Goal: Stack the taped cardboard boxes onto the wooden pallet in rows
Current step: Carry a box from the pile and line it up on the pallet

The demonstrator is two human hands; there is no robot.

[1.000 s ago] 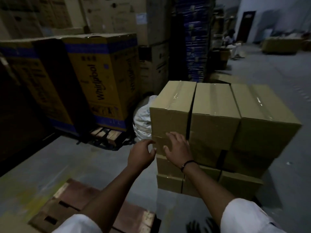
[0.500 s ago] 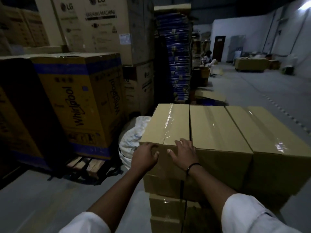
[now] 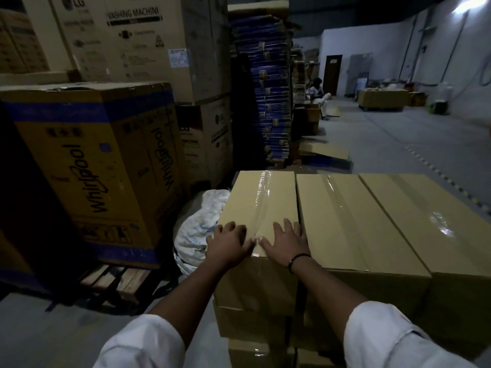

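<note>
It was a dim warehouse. A tall Whirlpool carton [image 3: 87, 166] stood on a pallet [image 3: 125, 280] at the left, with LG washing-machine cartons [image 3: 132, 35] piled behind. Flattened blue cartons [image 3: 271, 96] towered farther back, taped cardboard boxes [image 3: 345, 221] sat stacked near right, and a bare concrete floor [image 3: 385, 144] ran far to a white wall [image 3: 372, 49].

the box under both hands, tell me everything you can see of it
The box is a long, plain brown cardboard carton, closed, with shiny clear tape running lengthwise down its top. It lies level, leftmost of three in the top row of a stack, a thin gap from the middle box, a lower box beneath it. The left hand rests on its near left corner; the right hand lies flat by its near right edge. A white sack lies on the floor to its left.
</note>
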